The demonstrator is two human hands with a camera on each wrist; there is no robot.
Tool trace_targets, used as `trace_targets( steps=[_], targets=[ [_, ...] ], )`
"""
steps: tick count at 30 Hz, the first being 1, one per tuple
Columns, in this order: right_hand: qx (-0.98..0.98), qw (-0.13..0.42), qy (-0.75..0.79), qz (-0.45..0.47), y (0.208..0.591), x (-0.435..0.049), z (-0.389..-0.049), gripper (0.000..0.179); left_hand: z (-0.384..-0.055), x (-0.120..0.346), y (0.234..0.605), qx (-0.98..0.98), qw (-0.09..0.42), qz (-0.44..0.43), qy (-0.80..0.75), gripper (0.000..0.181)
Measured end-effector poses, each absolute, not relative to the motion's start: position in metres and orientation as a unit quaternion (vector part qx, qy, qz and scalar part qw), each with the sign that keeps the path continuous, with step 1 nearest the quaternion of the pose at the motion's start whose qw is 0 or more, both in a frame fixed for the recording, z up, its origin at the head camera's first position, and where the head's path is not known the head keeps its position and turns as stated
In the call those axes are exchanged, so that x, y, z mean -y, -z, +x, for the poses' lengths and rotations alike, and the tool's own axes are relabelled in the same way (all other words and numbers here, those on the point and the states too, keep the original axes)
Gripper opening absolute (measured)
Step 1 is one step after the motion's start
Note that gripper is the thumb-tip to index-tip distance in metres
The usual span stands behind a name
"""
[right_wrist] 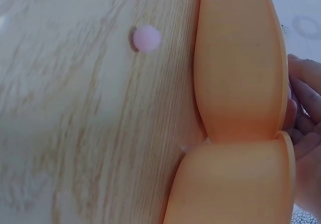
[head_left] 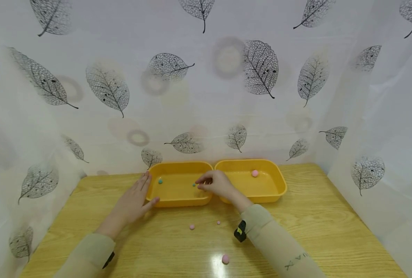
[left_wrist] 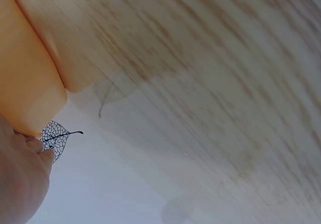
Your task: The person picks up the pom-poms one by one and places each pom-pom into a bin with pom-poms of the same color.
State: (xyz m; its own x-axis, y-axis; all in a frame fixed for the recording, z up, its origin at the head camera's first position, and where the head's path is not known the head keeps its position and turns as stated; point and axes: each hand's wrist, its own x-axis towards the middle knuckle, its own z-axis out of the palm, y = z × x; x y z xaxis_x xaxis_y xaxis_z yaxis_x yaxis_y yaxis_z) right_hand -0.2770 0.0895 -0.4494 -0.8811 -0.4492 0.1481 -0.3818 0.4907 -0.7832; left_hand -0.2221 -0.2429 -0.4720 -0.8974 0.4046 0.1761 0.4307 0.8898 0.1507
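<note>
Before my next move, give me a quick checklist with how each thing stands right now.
1. Left hand at the left tray: ok, against its left end.
2. Left tray showing only teal: ok, two teal balls visible.
3. Right tray showing only pink: ok, one pink ball visible.
4. Right hand free: cannot tell whether its fingertips touch the smaller teal ball.
5. Table cleared of pink: not ok, three pink balls lie there.

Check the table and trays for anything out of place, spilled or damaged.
Mildly odd: three pink balls lie loose on the table, while another pink ball sits inside the right tray. Neither it nor the left tray shows visible damage.
</note>
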Motion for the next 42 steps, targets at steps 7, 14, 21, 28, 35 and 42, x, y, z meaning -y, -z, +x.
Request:
trace_targets(
  steps=[7,14,21,28,35,42],
  targets=[
    [-0.858,0.047,0.447,-0.249,0.45,-0.092,-0.278,0.016,-0.224,0.243,0.474,0.969,0.074,-0.217,0.09,0.089],
    [-0.854,0.059,0.449,-0.256,0.444,-0.096,-0.276,0.019,-0.224,0.243,0.473,0.97,0.07,-0.214,0.086,0.088],
    [-0.854,0.061,0.446,-0.261,0.441,-0.099,-0.277,0.021,-0.223,0.242,0.471,0.97,0.069,-0.215,0.091,0.088],
    [-0.853,0.055,0.448,-0.263,0.434,-0.104,-0.279,0.024,-0.222,0.242,0.471,0.97,0.068,-0.213,0.094,0.088],
    [-0.864,0.047,0.425,-0.266,0.424,-0.115,-0.281,0.024,-0.221,0.242,0.47,0.97,0.067,-0.212,0.094,0.088],
    [-0.863,0.039,0.421,-0.276,0.41,-0.13,-0.279,0.022,-0.221,0.242,0.472,0.97,0.068,-0.212,0.097,0.088]
  ],
)
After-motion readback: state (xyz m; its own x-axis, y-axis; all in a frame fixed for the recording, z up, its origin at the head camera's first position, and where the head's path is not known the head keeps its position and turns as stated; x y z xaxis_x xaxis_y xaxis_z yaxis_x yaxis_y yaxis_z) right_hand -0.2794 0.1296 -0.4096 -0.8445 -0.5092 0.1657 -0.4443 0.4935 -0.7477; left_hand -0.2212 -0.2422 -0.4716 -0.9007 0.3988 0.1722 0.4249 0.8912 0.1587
